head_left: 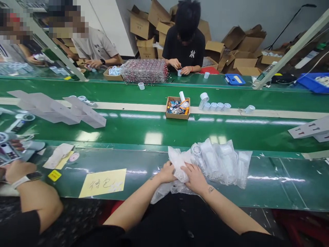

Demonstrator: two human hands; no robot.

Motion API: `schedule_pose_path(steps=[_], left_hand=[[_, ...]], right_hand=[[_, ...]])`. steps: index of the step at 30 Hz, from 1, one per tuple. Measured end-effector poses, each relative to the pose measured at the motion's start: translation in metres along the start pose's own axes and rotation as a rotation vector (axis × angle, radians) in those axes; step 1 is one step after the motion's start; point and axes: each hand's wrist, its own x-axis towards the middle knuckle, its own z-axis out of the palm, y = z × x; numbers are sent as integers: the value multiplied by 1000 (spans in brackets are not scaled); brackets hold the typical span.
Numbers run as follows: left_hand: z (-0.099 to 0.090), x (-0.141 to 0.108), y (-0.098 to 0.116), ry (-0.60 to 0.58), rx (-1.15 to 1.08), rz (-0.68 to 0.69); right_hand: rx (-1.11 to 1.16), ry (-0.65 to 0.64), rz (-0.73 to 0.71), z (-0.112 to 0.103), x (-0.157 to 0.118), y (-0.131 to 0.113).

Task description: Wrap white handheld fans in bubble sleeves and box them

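My left hand (167,172) grips the left side of a clear, crinkled plastic bag (180,160) at the near edge of the bench, its fingers partly hidden by the plastic. From the other side my right hand (194,175) presses on the same bag, thumb and fingers bent against it. What lies inside is hard to make out. Just right of my hands, a row of several bagged white devices (222,159) lies side by side, one showing a round fan-like grille. More loose plastic (164,192) spreads under my wrists.
A yellow paper with handwriting (102,183) lies left of me. A co-worker's arm (33,192) is beside it. Across the green conveyor belt (133,130) stand a small box of parts (178,108) and white cylinders (217,106). Other people sit opposite.
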Motion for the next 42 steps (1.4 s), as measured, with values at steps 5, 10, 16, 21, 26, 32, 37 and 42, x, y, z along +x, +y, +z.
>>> schedule_pose_path(steps=[5, 10, 16, 21, 26, 32, 37, 42], left_hand=[[-39, -44, -20, 162, 304, -292], [-20, -81, -47, 225, -29, -456], [-63, -99, -10, 324, -268, -331], [-105, -95, 32, 406, -415, -226], [-92, -95, 77, 308, -247, -111], [-62, -90, 131, 15, -153, 106], [-82, -40, 81, 700, -20, 122], [-57, -3, 14, 624, 160, -49]], right_hand=[[21, -68, -31, 1, 7, 8], [13, -190, -20, -6, 18, -2], [30, -230, -61, -46, 0, -3], [13, -321, -151, -87, -16, 3], [309, -175, -189, -124, -13, 10], [907, 46, -397, -123, 19, -39], [1445, 247, -37, -107, 20, -34], [1542, 342, 186, -122, 10, -6]])
